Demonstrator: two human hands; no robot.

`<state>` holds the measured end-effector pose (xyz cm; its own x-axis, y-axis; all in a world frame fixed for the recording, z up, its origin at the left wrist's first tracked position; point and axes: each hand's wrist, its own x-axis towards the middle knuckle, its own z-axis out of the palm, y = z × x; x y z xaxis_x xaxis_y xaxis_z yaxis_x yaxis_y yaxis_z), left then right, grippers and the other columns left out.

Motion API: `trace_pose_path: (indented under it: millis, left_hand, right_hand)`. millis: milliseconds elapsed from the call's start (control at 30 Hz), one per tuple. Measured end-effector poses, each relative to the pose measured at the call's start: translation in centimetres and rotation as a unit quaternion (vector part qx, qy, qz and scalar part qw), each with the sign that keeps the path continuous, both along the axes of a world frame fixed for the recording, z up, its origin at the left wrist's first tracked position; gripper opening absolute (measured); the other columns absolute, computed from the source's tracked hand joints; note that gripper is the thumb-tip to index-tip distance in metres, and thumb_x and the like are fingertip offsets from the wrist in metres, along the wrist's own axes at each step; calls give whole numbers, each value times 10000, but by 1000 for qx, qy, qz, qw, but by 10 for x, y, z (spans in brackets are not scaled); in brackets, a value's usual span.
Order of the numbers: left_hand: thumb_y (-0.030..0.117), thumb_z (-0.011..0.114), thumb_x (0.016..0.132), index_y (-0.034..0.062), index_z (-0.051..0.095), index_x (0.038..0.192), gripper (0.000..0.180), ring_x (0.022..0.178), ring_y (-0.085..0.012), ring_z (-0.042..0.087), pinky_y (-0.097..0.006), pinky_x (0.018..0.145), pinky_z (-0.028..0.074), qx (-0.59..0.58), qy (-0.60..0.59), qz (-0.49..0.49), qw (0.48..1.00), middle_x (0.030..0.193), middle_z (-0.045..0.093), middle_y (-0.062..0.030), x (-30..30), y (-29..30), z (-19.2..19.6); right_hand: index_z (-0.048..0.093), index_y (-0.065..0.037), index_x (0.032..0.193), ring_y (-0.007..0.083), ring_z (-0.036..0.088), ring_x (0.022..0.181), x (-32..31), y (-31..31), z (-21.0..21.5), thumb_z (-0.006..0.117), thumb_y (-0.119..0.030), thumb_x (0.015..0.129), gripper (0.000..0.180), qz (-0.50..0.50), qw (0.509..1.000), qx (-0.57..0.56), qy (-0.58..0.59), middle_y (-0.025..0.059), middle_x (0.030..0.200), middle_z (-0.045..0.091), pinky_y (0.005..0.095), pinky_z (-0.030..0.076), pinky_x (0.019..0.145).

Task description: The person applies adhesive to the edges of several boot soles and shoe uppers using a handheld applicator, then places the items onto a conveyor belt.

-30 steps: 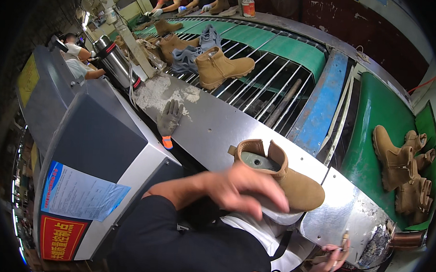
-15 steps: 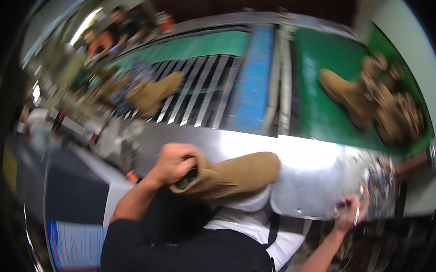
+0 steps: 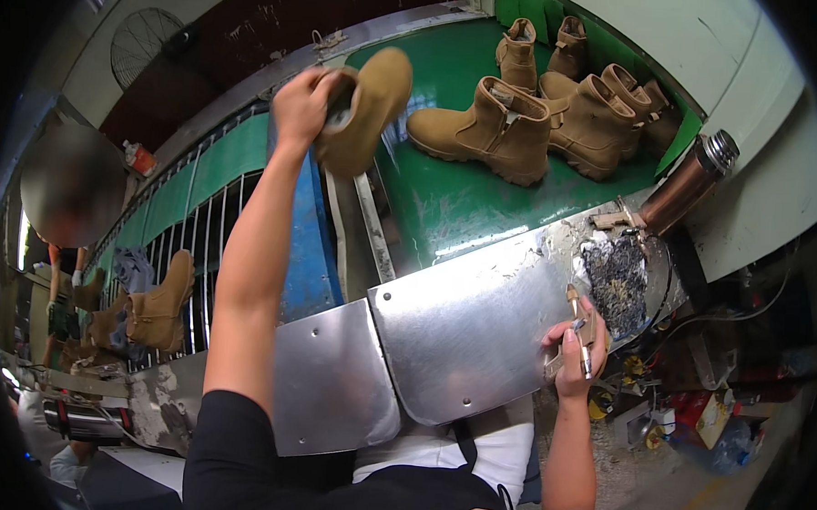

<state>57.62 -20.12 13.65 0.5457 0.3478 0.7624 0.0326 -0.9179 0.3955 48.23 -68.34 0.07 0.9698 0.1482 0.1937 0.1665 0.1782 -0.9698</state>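
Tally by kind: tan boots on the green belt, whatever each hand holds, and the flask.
Tan boots on the green belt: 5 that show
Tan boot in the left hand: 1
Small tool in the right hand: 1
Copper-coloured flask: 1
Total: 8

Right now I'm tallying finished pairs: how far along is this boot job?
Done, it seems: several tan boots stand grouped on the green belt. In hand: left hand lifts one tan boot there; right hand holds a small tool. Left: boots on the roller rack.
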Motion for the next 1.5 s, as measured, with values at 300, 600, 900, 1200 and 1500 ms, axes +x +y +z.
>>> trace_pose_path:
  millis: [300, 600, 900, 1200, 1500]
  left_hand:
    - [270, 631, 882, 46, 487, 1376, 562, 1223, -364, 532, -399, 1040, 427, -61, 312, -54, 946, 1329, 552, -207, 108, 6, -131]
    - [243, 637, 906, 54, 509, 1343, 493, 1308, -336, 466, -397, 1092, 371, -125, 324, -235, 908, 1404, 498, -181, -127, -38, -166]
    - [131, 606, 942, -5, 540, 1299, 388, 1173, -222, 585, -324, 990, 464, -424, 166, -135, 880, 1273, 598, -131, -225, 3, -156]
    - [554, 437, 977, -100, 243, 1429, 818, 1207, -370, 553, -429, 970, 516, -676, -19, -86, 731, 1379, 461, -280, -58, 93, -157]
    - [841, 372, 797, -23, 117, 1508, 1148, 1305, -461, 411, -585, 1056, 384, -873, -84, -55, 477, 1492, 292, -281, 107, 165, -165]
  right_hand:
    - [332, 135, 1363, 162, 554, 650, 6, 5, 0, 541, -185, 873, 622, -1, 1000, 4, 29, 96, 747, 590, 305, 497, 663]
    - [318, 143, 1367, 174, 552, 680, 3, 4, -7, 516, -132, 868, 603, -4, 999, 29, 21, 108, 760, 580, 333, 504, 686]
    - [339, 139, 1361, 162, 530, 659, 4, 12, -6, 522, -125, 854, 600, -13, 1000, -13, -11, 89, 736, 554, 314, 487, 664]
    - [314, 148, 1367, 169, 541, 622, 4, 16, -1, 549, -176, 845, 658, -30, 998, -49, 8, 93, 722, 566, 310, 498, 635]
    - [300, 112, 1369, 206, 575, 630, 3, 6, -9, 595, -225, 858, 680, -37, 996, -39, 73, 118, 717, 577, 345, 516, 623]
